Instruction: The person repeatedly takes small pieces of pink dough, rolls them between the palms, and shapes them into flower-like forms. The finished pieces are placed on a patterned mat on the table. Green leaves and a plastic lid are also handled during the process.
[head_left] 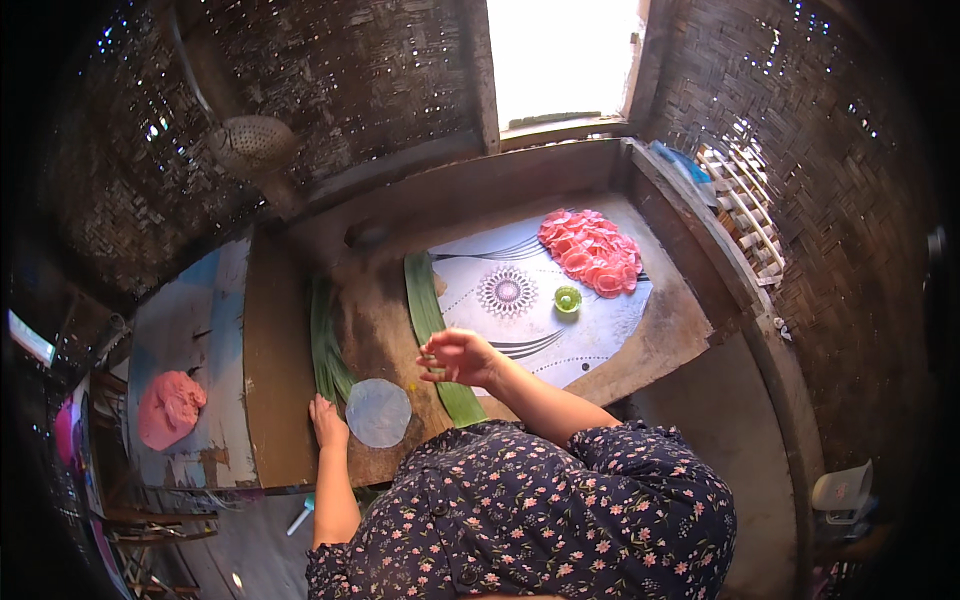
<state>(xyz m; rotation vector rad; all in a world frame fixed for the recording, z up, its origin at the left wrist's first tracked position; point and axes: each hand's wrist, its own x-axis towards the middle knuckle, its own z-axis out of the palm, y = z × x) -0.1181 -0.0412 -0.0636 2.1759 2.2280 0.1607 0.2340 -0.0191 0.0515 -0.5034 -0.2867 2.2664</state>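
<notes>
My left hand (328, 422) rests on the wooden table with its fingers stretched out, beside a round translucent sheet (378, 413) and the lower end of a long green leaf strip (327, 345). Over the table is my right hand (460, 357), fingers apart and slightly curled, with nothing visible in them. It hovers by a second, wider green leaf strip (424, 292), which runs along the left edge of a white patterned mat (470, 275). On that mat lie a heap of thin pink round pieces (590, 252) and a small green bowl (567, 299).
A lump of pink dough (172, 408) sits on the worn blue-white board (220, 330) at the left. Wooden side boards (690, 225) rim the table at the back and right. A perforated ladle (252, 145) hangs on the woven wall. A slatted rack (745, 215) stands at the right.
</notes>
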